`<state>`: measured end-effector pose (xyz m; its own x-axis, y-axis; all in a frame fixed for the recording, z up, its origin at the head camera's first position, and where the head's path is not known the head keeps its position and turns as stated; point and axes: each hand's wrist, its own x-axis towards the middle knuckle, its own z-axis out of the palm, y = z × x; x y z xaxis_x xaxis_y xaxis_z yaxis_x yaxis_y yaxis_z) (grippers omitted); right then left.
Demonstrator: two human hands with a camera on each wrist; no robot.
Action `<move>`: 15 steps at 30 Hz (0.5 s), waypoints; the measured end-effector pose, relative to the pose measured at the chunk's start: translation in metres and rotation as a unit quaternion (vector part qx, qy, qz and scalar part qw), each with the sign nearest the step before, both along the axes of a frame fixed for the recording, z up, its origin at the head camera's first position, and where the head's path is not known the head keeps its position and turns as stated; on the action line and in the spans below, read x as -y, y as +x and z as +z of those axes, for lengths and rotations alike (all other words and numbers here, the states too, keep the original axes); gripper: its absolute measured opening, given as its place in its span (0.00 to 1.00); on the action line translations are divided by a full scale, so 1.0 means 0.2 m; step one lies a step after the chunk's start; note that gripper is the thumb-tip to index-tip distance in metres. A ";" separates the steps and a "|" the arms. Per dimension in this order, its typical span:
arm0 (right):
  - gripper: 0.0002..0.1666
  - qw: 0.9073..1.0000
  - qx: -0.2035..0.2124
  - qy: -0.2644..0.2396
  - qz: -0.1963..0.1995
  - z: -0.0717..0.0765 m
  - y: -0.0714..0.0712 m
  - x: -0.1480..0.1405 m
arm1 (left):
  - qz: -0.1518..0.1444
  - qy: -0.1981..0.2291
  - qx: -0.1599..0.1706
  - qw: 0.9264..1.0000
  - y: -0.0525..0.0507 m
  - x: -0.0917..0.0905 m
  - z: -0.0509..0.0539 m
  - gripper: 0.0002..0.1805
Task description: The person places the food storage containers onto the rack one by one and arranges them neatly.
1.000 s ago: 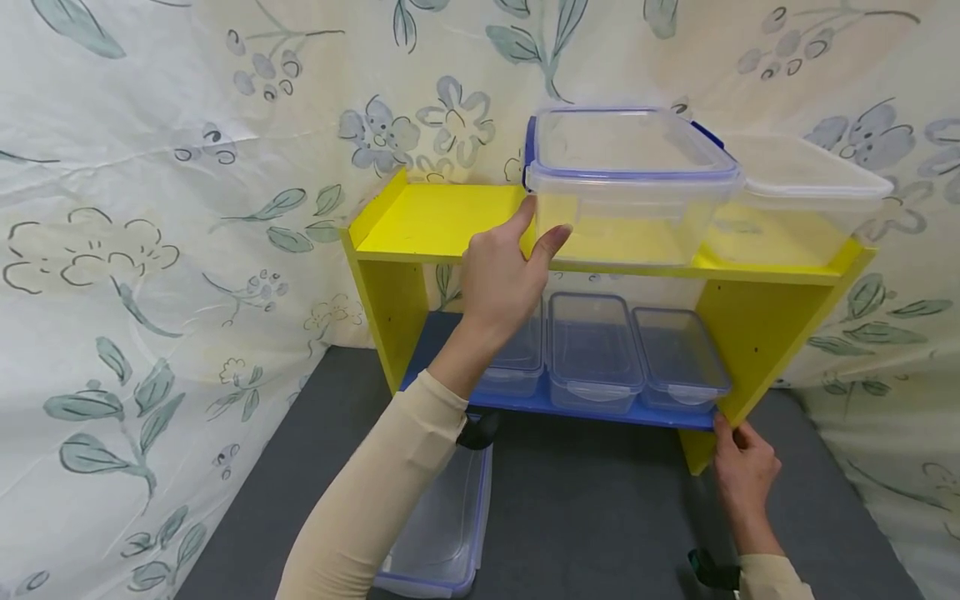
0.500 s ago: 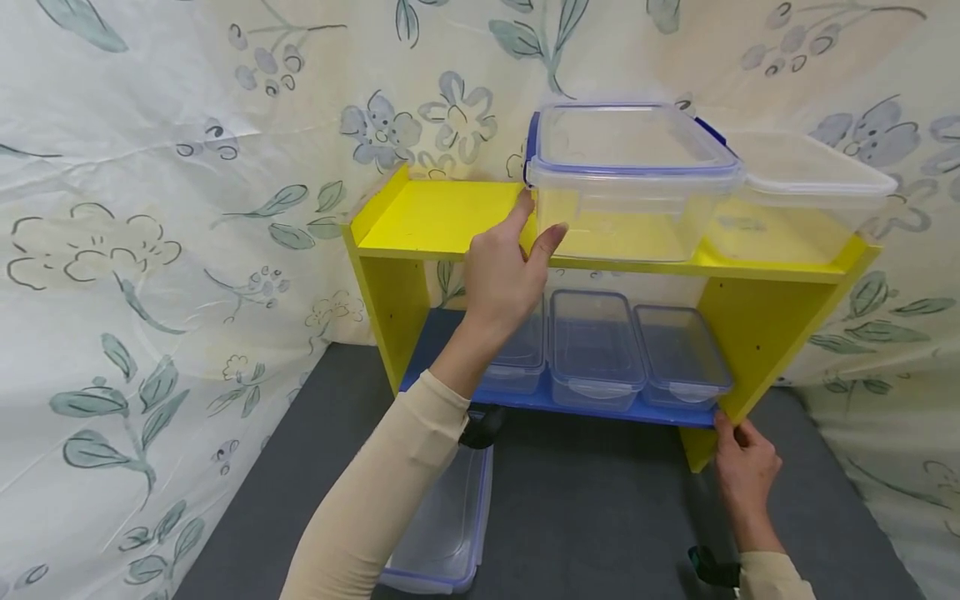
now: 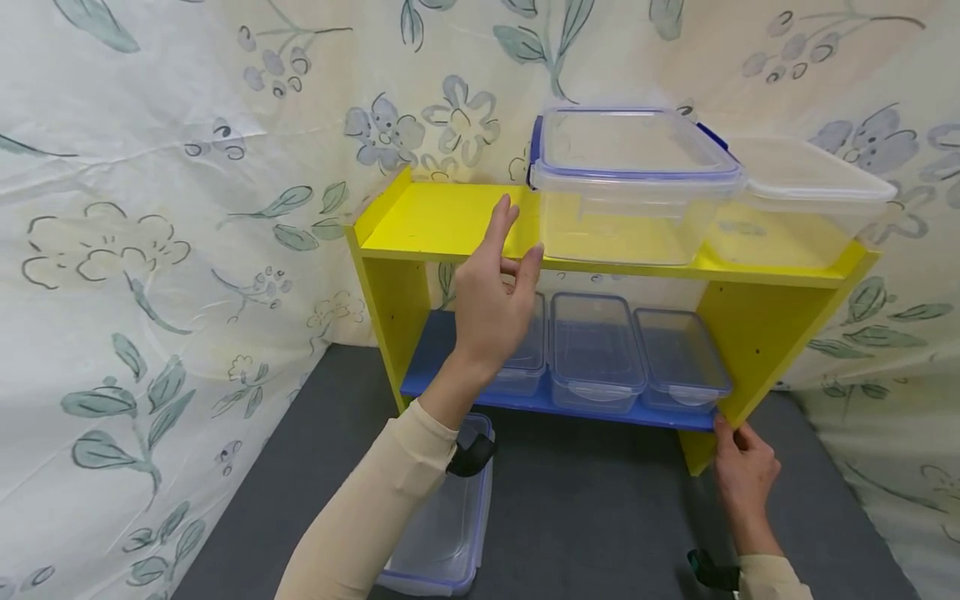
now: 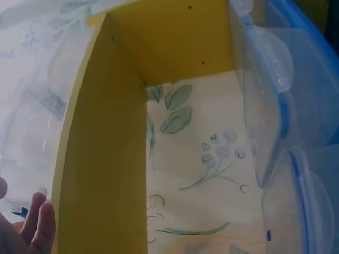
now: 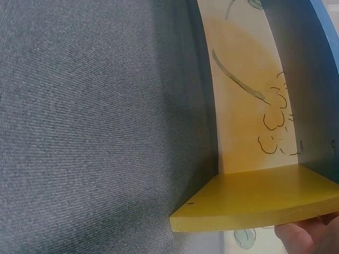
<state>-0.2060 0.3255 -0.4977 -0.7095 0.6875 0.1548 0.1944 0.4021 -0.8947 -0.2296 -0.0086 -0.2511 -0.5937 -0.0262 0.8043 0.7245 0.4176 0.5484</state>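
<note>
My left hand (image 3: 491, 300) is raised in front of the yellow upper shelf (image 3: 450, 217), its fingers fairly straight and holding nothing. Just right of its fingertips stands a clear lidded container (image 3: 622, 217) with blue clips, a small gap between them. At the lower right, my right hand (image 3: 746, 471) pinches the shelf unit's yellow side panel (image 3: 757, 342) near the blue lower shelf's corner. The right wrist view shows fingers (image 5: 302, 235) against the edge of that panel. Part of the left hand also shows beside the upper board in the left wrist view.
A white-lidded container (image 3: 810, 200) stands at the right end of the upper shelf. Several clear containers (image 3: 596, 354) sit in a row on the blue lower shelf (image 3: 555, 406). Another blue-rimmed container (image 3: 438, 533) lies on the dark table (image 3: 585, 508), partly behind the left forearm.
My left hand has come away from the clear container's left side, moving slightly left and down. The container stays on the upper shelf. The right hand keeps its place.
</note>
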 end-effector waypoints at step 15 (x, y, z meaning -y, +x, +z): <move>0.29 1.000 0.017 0.000 0.006 0.01 0.00 0.01 | 0.017 -0.023 -0.091 0.995 0.12 0.10 -0.24 0.30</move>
